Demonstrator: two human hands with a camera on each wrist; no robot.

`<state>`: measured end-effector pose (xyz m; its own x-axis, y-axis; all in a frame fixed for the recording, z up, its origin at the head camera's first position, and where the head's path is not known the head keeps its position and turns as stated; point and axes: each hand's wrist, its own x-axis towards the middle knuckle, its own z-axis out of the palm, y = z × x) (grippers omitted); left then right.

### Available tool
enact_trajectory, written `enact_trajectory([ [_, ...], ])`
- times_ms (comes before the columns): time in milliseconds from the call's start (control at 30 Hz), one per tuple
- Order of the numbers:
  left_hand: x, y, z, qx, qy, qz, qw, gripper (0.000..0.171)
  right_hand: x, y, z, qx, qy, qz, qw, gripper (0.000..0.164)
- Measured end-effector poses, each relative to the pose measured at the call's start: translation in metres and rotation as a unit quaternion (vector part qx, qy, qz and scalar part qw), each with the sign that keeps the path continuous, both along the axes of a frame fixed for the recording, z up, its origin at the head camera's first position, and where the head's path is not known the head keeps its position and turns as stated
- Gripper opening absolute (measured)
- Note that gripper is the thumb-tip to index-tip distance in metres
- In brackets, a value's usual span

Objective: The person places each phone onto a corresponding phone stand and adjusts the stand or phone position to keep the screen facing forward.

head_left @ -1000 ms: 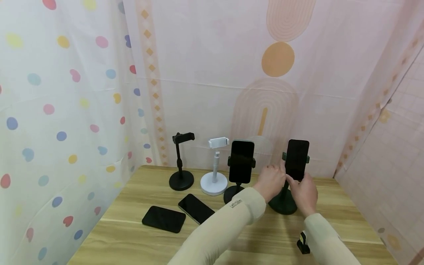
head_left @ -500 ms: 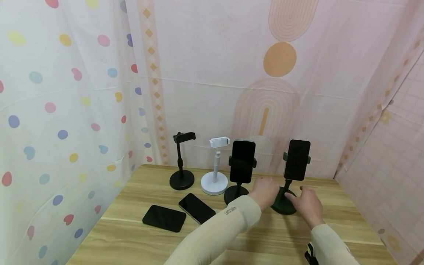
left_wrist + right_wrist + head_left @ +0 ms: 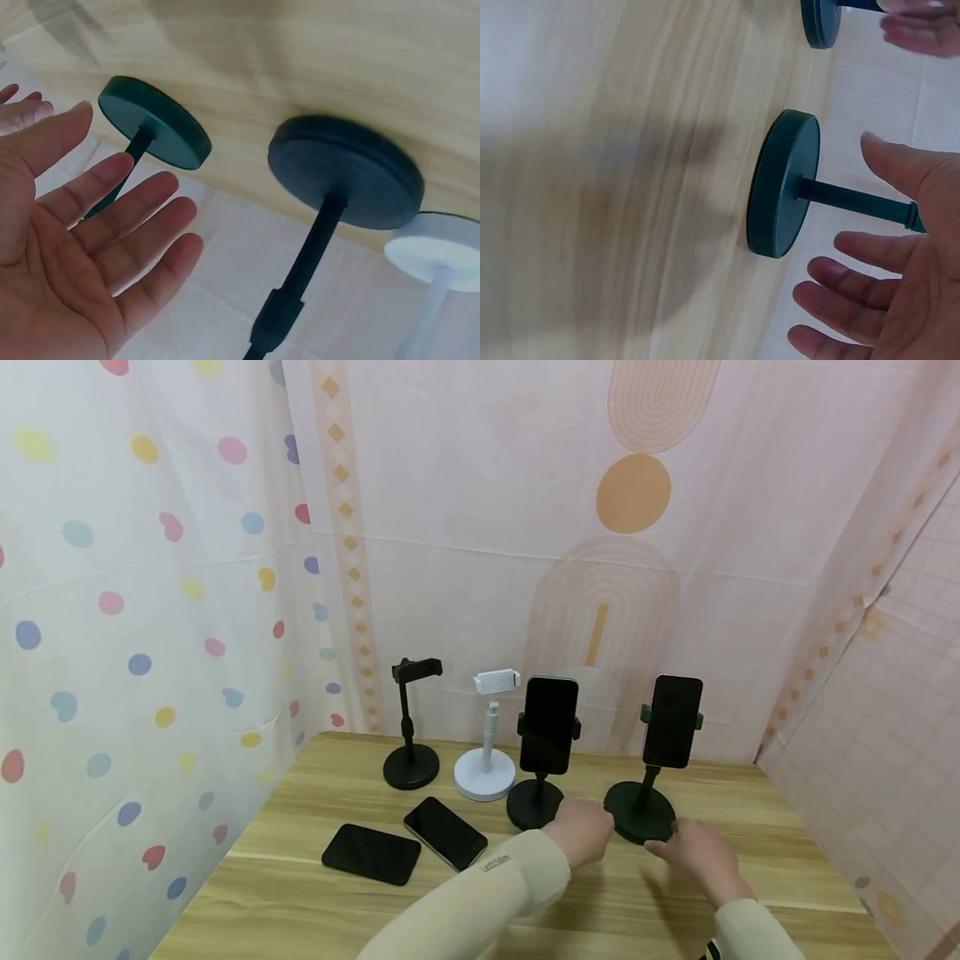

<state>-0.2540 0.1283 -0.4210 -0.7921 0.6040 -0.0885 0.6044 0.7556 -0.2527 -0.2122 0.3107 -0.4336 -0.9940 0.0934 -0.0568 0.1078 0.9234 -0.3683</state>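
My left hand [image 3: 583, 831] hovers in front of the middle black phone stand [image 3: 531, 806]; its fingers are spread and relaxed in the left wrist view, holding nothing. My right hand [image 3: 703, 853] is close to the front right of the dark green phone stand [image 3: 637, 817], also with loose fingers and nothing in them. A smartphone [image 3: 673, 722] stands upright in the green stand's clamp, its dark screen facing me. Another smartphone [image 3: 549, 724] sits upright in the middle black stand. In the right wrist view, the green base [image 3: 784, 184] appears apart from my fingers.
A white phone stand [image 3: 485, 774] and a second black phone stand [image 3: 411, 768] hold no phones, at the back left. Two smartphones lie flat before them, one phone [image 3: 371, 854] left of the other phone [image 3: 445, 832]. Curtains surround the wooden table [image 3: 285, 877].
Both hands have let go of the area around the green stand's phone and drawn down and back toward me. The phone stays in the clamp; the stands have not moved.
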Motion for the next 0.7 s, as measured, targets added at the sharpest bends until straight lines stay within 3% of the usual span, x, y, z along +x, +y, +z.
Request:
enact_trajectory([
  [200, 0.002, -0.018, -0.009, 0.028, -0.032, 0.005, 0.9991, 0.012, 0.01, 0.001, -0.009, -0.04, -0.011, -0.004, 0.999, 0.073],
  [400, 0.003, -0.04, -0.014, 0.038, -0.033, 0.009, 0.9987, 0.012, 0.02, -0.003, -0.015, -0.027, -0.012, 0.007, 1.0, 0.076],
  [700, 0.008, -0.078, -0.024, 0.055, -0.022, 0.012, 0.9982, 0.01, 0.026, -0.021, -0.02, -0.016, -0.042, 0.036, 0.998, 0.056],
])
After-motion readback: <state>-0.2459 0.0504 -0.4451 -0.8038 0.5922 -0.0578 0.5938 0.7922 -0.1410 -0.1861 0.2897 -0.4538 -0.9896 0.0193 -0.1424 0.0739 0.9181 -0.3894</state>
